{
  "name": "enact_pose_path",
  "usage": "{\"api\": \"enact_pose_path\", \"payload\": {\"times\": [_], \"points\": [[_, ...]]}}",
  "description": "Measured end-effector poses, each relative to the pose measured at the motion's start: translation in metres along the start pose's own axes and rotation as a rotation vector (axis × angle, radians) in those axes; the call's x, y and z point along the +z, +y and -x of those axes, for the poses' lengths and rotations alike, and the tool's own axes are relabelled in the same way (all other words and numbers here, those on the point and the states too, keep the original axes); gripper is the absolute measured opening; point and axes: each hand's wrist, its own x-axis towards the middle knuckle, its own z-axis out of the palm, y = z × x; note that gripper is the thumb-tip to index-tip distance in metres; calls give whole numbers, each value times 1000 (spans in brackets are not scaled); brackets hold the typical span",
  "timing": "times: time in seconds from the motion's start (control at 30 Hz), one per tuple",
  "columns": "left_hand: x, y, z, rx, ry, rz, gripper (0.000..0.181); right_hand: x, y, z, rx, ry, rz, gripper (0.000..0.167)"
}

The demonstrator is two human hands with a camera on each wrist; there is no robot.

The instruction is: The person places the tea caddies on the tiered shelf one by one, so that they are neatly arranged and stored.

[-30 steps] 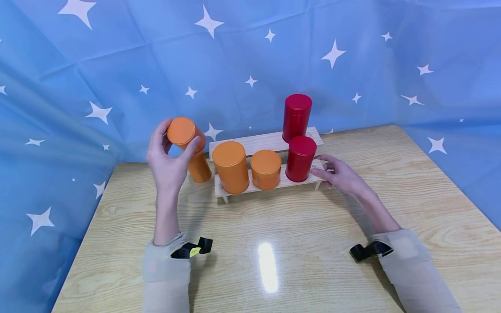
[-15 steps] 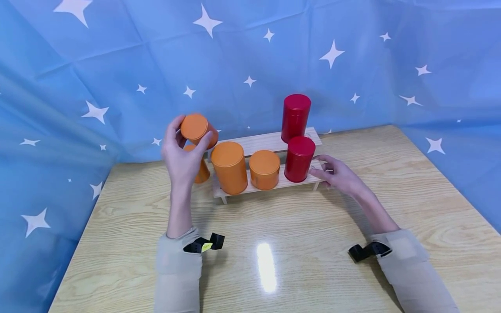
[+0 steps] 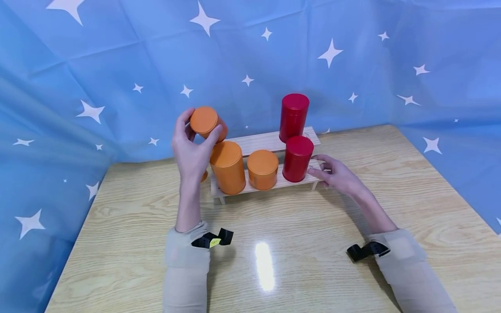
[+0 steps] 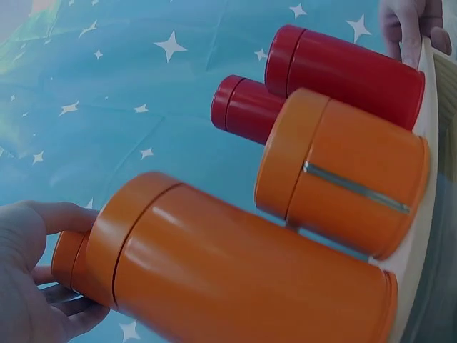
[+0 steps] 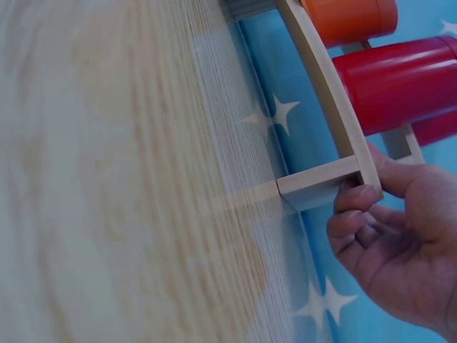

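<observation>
My left hand (image 3: 192, 150) grips an orange lidded canister (image 3: 209, 124), tilted, in the air over the left end of the shelf's upper step (image 3: 258, 142); in the left wrist view a tall orange canister (image 4: 235, 264) partly hides it. That tall canister, a short orange canister (image 3: 263, 174) and a red canister (image 3: 295, 164) stand on the lower step (image 3: 279, 180). Behind them, another red canister (image 3: 292, 119) stands on the upper step. At the right end of the wooden shelf, my right hand (image 3: 338, 174) pinches the lower step, thumb above and fingers curled underneath.
Another orange canister (image 3: 205, 175) is left of the shelf, mostly hidden behind my left wrist. A wooden table (image 3: 297, 243) carries the shelf. A blue curtain with white stars (image 3: 235, 52) hangs close behind it.
My left hand has carried the orange canister rightward and slightly up, from beside the shelf to over its upper left end. My right hand has stayed on the shelf.
</observation>
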Motion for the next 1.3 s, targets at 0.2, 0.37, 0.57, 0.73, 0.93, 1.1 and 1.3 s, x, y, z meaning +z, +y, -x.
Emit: {"api": "enact_pose_path", "payload": {"times": [0.2, 0.37, 0.57, 0.73, 0.93, 1.1, 1.3], "points": [[10, 10, -7, -12, -70, 27, 65, 0, 0, 0, 2, 0, 15, 71], [22, 15, -12, -34, -153, 44, 63, 1, 0, 0, 3, 0, 18, 72], [37, 16, -16, -23, -242, 18, 63, 2, 0, 0, -3, -3, 5, 72], [44, 15, -17, -72, -299, -3, 63, 3, 0, 0, -14, 2, 20, 70], [45, 12, -19, -201, -394, -34, 61, 2, 0, 0, -40, 8, 25, 67], [44, 8, -19, -216, -472, -73, 61, 1, 0, 1, -32, 8, 27, 69], [46, 8, -19, -166, -568, -211, 63, 1, 1, 1, -23, 7, 29, 70]]}}
